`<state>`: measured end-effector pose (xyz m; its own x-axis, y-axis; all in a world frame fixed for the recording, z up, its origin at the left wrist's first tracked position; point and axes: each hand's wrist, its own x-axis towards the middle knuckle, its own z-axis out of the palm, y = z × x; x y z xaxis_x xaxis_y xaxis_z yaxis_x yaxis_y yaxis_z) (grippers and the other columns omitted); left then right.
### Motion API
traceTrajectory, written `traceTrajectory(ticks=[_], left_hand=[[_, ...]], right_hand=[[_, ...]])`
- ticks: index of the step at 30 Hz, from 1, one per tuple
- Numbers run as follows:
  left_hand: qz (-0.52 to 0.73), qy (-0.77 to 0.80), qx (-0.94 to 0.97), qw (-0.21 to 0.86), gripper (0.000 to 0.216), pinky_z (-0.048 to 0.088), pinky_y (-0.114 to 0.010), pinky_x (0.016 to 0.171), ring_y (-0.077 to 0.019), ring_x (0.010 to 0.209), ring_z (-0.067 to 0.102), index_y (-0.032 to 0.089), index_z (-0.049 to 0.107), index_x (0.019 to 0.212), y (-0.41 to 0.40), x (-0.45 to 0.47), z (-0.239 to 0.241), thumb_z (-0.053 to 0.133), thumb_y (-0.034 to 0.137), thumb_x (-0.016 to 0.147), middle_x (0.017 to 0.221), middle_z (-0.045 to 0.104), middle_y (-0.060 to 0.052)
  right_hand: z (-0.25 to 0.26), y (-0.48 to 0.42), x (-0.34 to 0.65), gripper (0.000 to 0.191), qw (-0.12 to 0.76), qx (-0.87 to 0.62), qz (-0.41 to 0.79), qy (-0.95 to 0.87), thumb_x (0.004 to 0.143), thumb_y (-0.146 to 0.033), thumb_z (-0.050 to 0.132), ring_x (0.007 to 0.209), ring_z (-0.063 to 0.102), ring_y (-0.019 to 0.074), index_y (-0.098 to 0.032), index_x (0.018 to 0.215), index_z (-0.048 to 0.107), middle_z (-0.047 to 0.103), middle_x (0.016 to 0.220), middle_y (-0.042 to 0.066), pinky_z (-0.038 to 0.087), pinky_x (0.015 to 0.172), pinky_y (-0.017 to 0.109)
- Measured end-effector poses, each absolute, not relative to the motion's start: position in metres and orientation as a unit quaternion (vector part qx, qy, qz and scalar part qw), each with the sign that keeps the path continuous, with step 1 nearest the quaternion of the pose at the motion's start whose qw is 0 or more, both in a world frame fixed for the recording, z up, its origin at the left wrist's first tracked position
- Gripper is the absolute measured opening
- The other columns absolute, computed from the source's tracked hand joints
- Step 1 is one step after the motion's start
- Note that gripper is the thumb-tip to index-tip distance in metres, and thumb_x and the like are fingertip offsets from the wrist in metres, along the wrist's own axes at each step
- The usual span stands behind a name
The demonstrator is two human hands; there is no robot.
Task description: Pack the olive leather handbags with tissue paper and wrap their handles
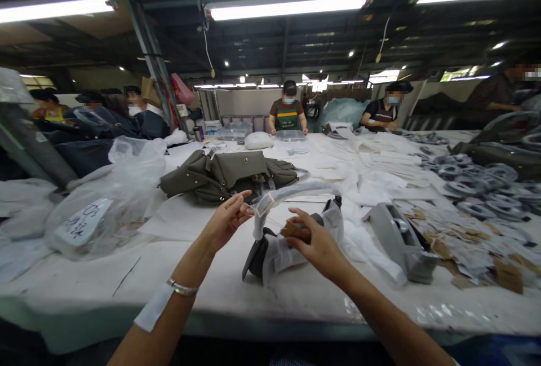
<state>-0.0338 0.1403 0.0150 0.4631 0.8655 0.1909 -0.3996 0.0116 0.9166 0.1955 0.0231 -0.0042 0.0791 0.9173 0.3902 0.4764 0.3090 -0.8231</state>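
A small dark handbag (257, 256) stands on the table before me, partly wrapped in white tissue (285, 256). Its arched handle (304, 188) is covered in clear film and has a gold-coloured square ring (265, 204) at the left. My left hand (232, 216) is beside this ring, thumb and fingers pinched on what looks like a thin pale string. Under the handle, my right hand (313, 239) grips a brown card tag (296, 232) above the bag's body. Fine pale strands run between the tag and the ring area.
Behind lie olive-green bags (236, 171). A clear plastic sack (101, 214) sits left. To the right are a grey holder (397, 245), a spread of card tags (469, 236) and film-wrapped handles (477, 183). A co-worker (289, 109) stands across the table; others work nearby.
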Motion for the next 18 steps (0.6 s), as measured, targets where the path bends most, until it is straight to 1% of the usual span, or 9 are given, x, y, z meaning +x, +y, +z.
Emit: traceTrajectory(ticks=[2, 3, 4, 6, 8, 9, 12, 15, 18], left_hand=[[0.522, 0.179, 0.449, 0.703, 0.038, 0.054, -0.025, 0.088, -0.0069, 0.067, 0.058, 0.019, 0.064, 0.120, 0.127, -0.039, 0.009, 0.072, 0.032, 0.085, 0.065, 0.052, 0.006], [0.541, 0.155, 0.413, 0.716, 0.039, 0.055, -0.023, 0.087, -0.0055, 0.064, 0.055, 0.018, 0.064, 0.121, 0.121, -0.040, 0.005, 0.072, 0.027, 0.085, 0.067, 0.053, 0.006], [0.553, 0.136, 0.386, 0.726, 0.040, 0.056, -0.021, 0.084, -0.0043, 0.061, 0.053, 0.018, 0.063, 0.122, 0.114, -0.041, 0.002, 0.072, 0.022, 0.084, 0.071, 0.057, 0.005], [0.558, 0.129, 0.381, 0.726, 0.046, 0.057, -0.018, 0.075, -0.0029, 0.061, 0.054, 0.022, 0.062, 0.126, 0.104, -0.040, -0.003, 0.073, 0.016, 0.081, 0.093, 0.067, 0.000], [0.549, 0.152, 0.413, 0.710, 0.051, 0.056, -0.016, 0.068, -0.0051, 0.072, 0.061, 0.028, 0.062, 0.125, 0.098, -0.038, -0.008, 0.077, 0.016, 0.078, 0.118, 0.067, -0.003], [0.544, 0.165, 0.431, 0.701, 0.052, 0.055, -0.015, 0.064, -0.0076, 0.079, 0.064, 0.030, 0.063, 0.124, 0.096, -0.037, -0.009, 0.079, 0.017, 0.077, 0.126, 0.065, -0.004], [0.543, 0.179, 0.473, 0.670, 0.054, 0.052, -0.013, 0.057, -0.0148, 0.095, 0.067, 0.033, 0.066, 0.120, 0.095, -0.036, -0.010, 0.085, 0.021, 0.071, 0.130, 0.065, -0.004], [0.556, 0.164, 0.496, 0.647, 0.058, 0.055, -0.019, 0.072, -0.0172, 0.098, 0.067, 0.032, 0.068, 0.118, 0.097, -0.034, -0.009, 0.090, 0.023, 0.065, 0.122, 0.070, -0.005], [0.558, 0.154, 0.493, 0.649, 0.059, 0.056, -0.024, 0.084, -0.0181, 0.099, 0.068, 0.029, 0.069, 0.117, 0.098, -0.034, -0.012, 0.092, 0.031, 0.063, 0.119, 0.070, -0.007]], right_hand=[[-0.011, 0.013, 0.188, 0.035, 0.516, -0.552, 0.208, -0.622, 0.080, -0.026, 0.071, 0.088, 0.069, 0.0195, -0.024, 0.115, 0.066, 0.073, 0.100, 0.003, 0.055, 0.083, 0.033], [-0.013, 0.009, 0.184, 0.024, 0.532, -0.545, 0.201, -0.616, 0.082, -0.028, 0.069, 0.088, 0.069, 0.0200, -0.023, 0.105, 0.070, 0.074, 0.096, 0.003, 0.055, 0.082, 0.033], [-0.015, 0.006, 0.180, 0.015, 0.554, -0.527, 0.192, -0.615, 0.084, -0.028, 0.068, 0.088, 0.069, 0.0204, -0.022, 0.098, 0.072, 0.074, 0.093, 0.004, 0.055, 0.083, 0.033], [-0.016, 0.002, 0.171, 0.009, 0.597, -0.476, 0.175, -0.622, 0.086, -0.026, 0.067, 0.093, 0.069, 0.0211, -0.022, 0.091, 0.074, 0.074, 0.097, 0.006, 0.055, 0.087, 0.035], [-0.012, 0.002, 0.164, 0.007, 0.619, -0.415, 0.181, -0.642, 0.087, -0.023, 0.068, 0.100, 0.068, 0.0215, -0.023, 0.091, 0.074, 0.073, 0.105, 0.007, 0.055, 0.092, 0.036], [-0.008, 0.003, 0.162, 0.007, 0.622, -0.384, 0.196, -0.653, 0.087, -0.021, 0.068, 0.102, 0.068, 0.0216, -0.024, 0.091, 0.074, 0.073, 0.106, 0.006, 0.054, 0.093, 0.037], [0.008, 0.010, 0.154, 0.007, 0.612, -0.298, 0.245, -0.690, 0.087, -0.019, 0.069, 0.099, 0.070, 0.0213, -0.024, 0.091, 0.073, 0.076, 0.098, 0.005, 0.056, 0.092, 0.037], [0.022, 0.017, 0.146, 0.011, 0.574, -0.269, 0.202, -0.747, 0.089, -0.019, 0.067, 0.091, 0.072, 0.0184, -0.024, 0.096, 0.074, 0.077, 0.094, 0.003, 0.059, 0.087, 0.033], [0.027, 0.019, 0.140, 0.028, 0.521, -0.253, 0.102, -0.809, 0.094, -0.014, 0.056, 0.096, 0.071, 0.0161, -0.023, 0.116, 0.070, 0.076, 0.103, 0.005, 0.059, 0.088, 0.030]])
